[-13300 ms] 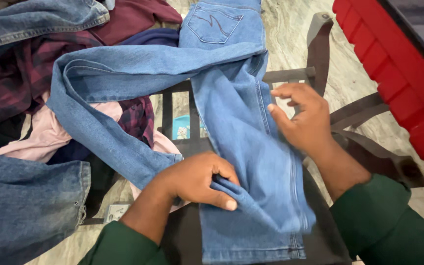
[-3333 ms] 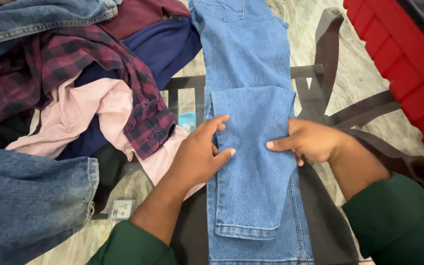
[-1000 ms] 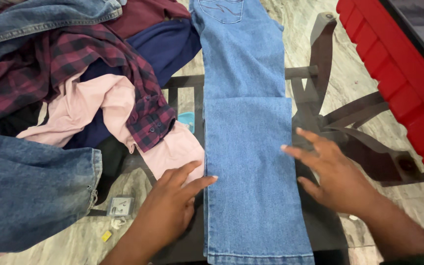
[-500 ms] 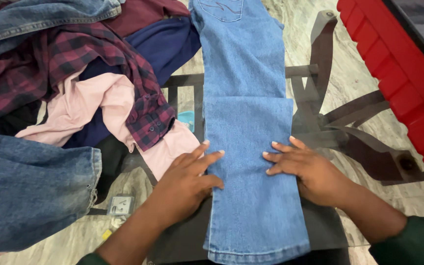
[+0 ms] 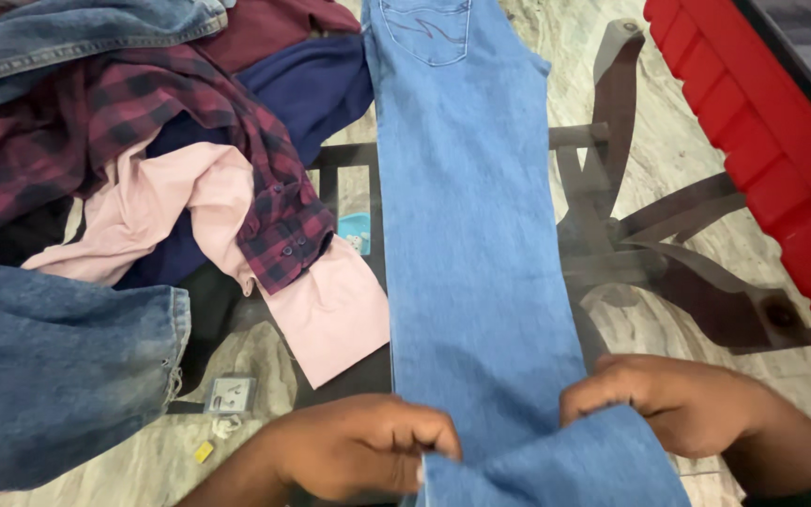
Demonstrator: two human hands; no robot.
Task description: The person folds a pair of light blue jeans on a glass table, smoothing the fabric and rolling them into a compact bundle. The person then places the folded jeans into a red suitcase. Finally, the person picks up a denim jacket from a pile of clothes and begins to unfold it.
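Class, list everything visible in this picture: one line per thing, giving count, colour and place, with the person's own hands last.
light blue jeans: one, light blue, laid lengthwise down the centre
dark jeans: one, dark blue, lower left
denim garment: one, blue, top left
plaid shirt: one, maroon check, left pile
pink garment: one, pale pink, beside the light blue jeans
navy garment: one, navy, upper centre
glass table: one, clear
red crate: one, red, right edge
left hand: gripping the near jeans end
right hand: gripping the near jeans end

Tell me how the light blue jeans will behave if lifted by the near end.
Likely floppy: the light blue jeans already bend softly where the left hand and right hand grip them. Probably fairly heavy, being long denim. The far end would likely drag across the glass table.
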